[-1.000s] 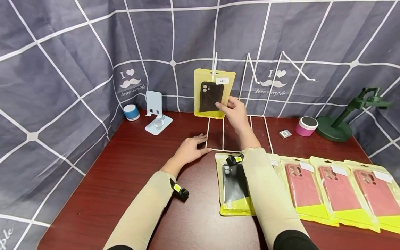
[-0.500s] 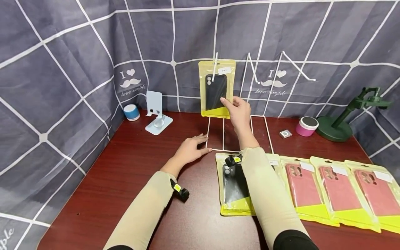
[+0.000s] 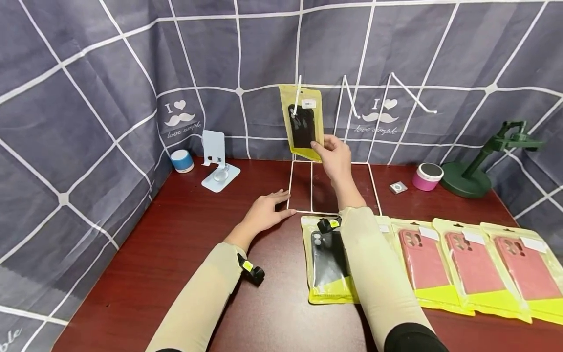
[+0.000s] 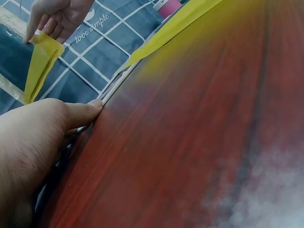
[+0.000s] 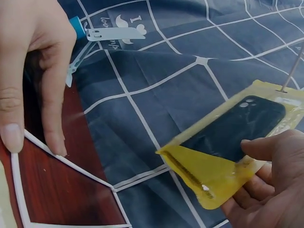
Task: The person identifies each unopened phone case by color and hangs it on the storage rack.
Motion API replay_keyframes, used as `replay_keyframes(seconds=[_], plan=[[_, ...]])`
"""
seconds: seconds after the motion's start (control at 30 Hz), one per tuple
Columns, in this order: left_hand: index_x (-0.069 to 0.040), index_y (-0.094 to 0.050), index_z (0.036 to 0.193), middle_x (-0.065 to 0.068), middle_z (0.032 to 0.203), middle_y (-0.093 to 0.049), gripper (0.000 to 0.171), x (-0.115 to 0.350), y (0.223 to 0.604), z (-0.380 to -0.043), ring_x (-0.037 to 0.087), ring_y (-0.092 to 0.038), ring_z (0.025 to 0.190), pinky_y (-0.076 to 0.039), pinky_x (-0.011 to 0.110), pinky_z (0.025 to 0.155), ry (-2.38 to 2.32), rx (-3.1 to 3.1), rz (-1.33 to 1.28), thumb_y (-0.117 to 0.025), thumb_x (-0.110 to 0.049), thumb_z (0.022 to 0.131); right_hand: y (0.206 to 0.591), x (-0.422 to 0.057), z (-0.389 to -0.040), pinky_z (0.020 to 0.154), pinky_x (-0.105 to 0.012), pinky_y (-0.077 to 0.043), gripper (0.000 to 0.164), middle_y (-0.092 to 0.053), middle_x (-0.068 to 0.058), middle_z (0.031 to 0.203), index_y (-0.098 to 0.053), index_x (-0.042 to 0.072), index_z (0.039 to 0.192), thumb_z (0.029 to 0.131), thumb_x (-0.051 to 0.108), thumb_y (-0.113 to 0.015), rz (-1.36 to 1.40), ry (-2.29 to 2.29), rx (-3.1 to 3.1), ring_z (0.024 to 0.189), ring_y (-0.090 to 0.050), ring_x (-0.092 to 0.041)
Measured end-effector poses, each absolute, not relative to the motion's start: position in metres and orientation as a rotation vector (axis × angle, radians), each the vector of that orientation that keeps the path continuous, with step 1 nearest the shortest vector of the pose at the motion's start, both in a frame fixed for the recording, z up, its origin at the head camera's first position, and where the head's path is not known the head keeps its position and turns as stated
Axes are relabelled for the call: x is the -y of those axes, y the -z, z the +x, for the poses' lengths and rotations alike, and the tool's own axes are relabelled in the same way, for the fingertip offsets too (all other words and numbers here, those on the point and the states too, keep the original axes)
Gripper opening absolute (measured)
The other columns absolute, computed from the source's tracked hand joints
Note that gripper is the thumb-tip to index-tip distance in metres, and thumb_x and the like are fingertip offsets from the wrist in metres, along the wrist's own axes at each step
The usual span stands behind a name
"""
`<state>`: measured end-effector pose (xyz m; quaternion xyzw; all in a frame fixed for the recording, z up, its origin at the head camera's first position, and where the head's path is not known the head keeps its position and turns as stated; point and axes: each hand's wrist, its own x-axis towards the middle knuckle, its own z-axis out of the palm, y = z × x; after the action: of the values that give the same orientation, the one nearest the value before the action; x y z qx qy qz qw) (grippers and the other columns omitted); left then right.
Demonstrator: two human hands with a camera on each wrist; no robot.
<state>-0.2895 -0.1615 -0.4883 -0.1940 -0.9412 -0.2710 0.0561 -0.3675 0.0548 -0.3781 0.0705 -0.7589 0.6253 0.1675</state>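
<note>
Grid-lined grey cloth (image 3: pixel 211 51) hangs behind the red-brown table (image 3: pixel 176 244), and before it I have the pouch (image 3: pixel 303 128), yellow with a black phone case inside, up at the left hook (image 3: pixel 297 95), tilted, the rod passing through its top slot. My right hand (image 3: pixel 336 155) has its grip pinching the lower right edge between thumb and fingers; my left hand (image 3: pixel 265 211) is spread, touching the front left corner of the white rack (image 3: pixel 312 188). Two more hooks (image 3: pixel 352 97) stand to the right. Nearer me lie a black-case pouch (image 3: pixel 327 259), partly covered by the right sleeve (image 3: pixel 374 269), and three overlapping pink-case pouches (image 3: pixel 424 259). Left of the rack I see a phone stand (image 3: pixel 214 145) and blue cylinder (image 3: pixel 182 162); right of it, a silver square (image 3: pixel 398 187), pink cylinder (image 3: pixel 426 180) and green stand (image 3: pixel 465 180).
</note>
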Motion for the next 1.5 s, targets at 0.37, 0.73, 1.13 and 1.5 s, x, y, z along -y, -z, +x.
replay_keyframes(seconds=[0.37,0.73,1.13,1.5], plan=[[-0.015,-0.056,0.145,0.005,0.150,-0.051,0.069,0.158,0.484,-0.290,0.021,-0.041,0.143,-0.034,0.044,0.116,0.835,2.845,-0.592,-0.066,-0.057,0.092,0.346,-0.070,-0.338,0.089,-0.025,-0.049,0.044,-0.073,-0.006,0.109,-0.069,0.003,0.116,0.086,0.034,-0.079,0.270,-1.893,2.018,0.102,-0.066,-0.014],[-0.016,-0.055,0.146,0.004,0.152,-0.049,0.069,0.159,0.489,-0.286,0.019,-0.039,0.144,-0.034,0.043,0.116,0.843,2.872,-0.582,-0.065,-0.057,0.093,0.351,-0.107,-0.290,0.084,-0.027,-0.050,0.039,-0.074,-0.001,0.108,-0.073,0.012,0.118,0.089,0.038,-0.077,0.582,-1.799,2.329,0.097,-0.066,-0.016],[-0.014,-0.055,0.146,0.005,0.151,-0.050,0.068,0.160,0.488,-0.284,0.021,-0.040,0.144,-0.033,0.045,0.116,0.829,2.873,-0.588,-0.067,-0.054,0.093,0.423,-0.157,-0.277,0.087,-0.035,-0.055,0.025,-0.071,0.012,0.106,-0.073,0.016,0.114,0.095,0.033,-0.071,1.436,-1.036,2.910,0.098,-0.066,-0.009],[-0.014,-0.056,0.146,0.003,0.150,-0.051,0.068,0.159,0.488,-0.286,0.018,-0.040,0.144,-0.033,0.042,0.116,0.825,2.858,-0.585,-0.066,-0.055,0.093,0.439,-0.154,-0.274,0.087,-0.040,-0.051,0.055,-0.063,-0.002,0.110,-0.068,0.010,0.120,0.078,0.038,-0.087,1.335,-0.921,2.959,0.100,-0.061,-0.021]])
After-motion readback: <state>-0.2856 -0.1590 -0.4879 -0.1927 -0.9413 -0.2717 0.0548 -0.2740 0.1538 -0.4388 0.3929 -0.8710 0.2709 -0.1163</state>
